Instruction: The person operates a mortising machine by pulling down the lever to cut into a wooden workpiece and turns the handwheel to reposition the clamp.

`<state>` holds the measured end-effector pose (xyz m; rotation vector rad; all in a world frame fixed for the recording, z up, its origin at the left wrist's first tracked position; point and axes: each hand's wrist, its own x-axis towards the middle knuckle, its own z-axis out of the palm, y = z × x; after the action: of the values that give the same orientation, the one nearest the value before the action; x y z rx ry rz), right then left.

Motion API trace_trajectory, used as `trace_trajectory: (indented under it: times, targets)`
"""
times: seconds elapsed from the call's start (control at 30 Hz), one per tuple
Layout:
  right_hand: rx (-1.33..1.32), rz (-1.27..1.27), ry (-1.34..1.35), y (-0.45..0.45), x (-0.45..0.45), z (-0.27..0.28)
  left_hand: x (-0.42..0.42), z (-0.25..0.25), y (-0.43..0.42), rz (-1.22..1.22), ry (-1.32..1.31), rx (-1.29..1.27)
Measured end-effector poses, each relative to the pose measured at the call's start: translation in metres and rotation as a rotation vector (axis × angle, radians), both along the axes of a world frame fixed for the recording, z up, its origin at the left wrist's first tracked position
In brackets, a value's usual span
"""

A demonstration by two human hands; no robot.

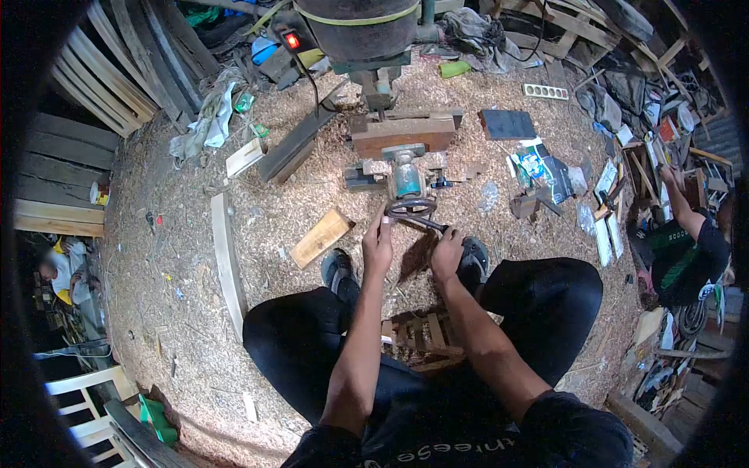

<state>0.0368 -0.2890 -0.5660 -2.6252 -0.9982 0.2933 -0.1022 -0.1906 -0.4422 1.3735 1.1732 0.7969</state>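
A bench machine with a green and grey vise (pixel 406 178) and a dark handwheel (pixel 411 207) stands straight in front of me. My left hand (pixel 378 246) is closed at the left rim of the handwheel, its fingers pointing up. With my right hand (pixel 447 256) I grip the end of a dark handle (pixel 426 224) that runs out from the wheel. Beyond the vise a brown wooden workpiece (pixel 404 136) lies across the machine. The machine's tool head (pixel 380 95) comes down close behind it, its tip hidden by the wood.
Shavings cover the floor. A wood block (pixel 321 238) lies by my left foot, a long board (pixel 227 265) farther left. A dark beam (pixel 298 144), a black block (pixel 507 124) and a power strip (pixel 545 92) surround the machine. Other people (pixel 686 246) are at both sides.
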Motion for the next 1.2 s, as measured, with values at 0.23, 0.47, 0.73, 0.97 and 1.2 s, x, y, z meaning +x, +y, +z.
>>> trace_trajectory:
  times: [0.23,0.47,0.73,0.97,1.2]
  targets:
    - [-0.313,0.112,0.198,-0.017,-0.014,0.012,-0.003,-0.010,0.004,-0.021,-0.017,0.058]
    - [-0.432,0.188,0.534,-0.020,0.011,-0.048,-0.005,-0.033,0.001,-0.091,-0.052,0.025]
    - [-0.153,0.061,0.405,-0.054,0.022,-0.067,0.002,-0.022,-0.008,-0.095,-0.007,0.026]
    - [-0.278,0.159,0.600,-0.023,0.023,-0.078,0.001,-0.020,-0.002,-0.091,0.015,-0.020]
    - [-0.461,0.265,0.548,-0.001,0.007,-0.056,-0.001,-0.023,0.001,-0.117,-0.054,-0.042]
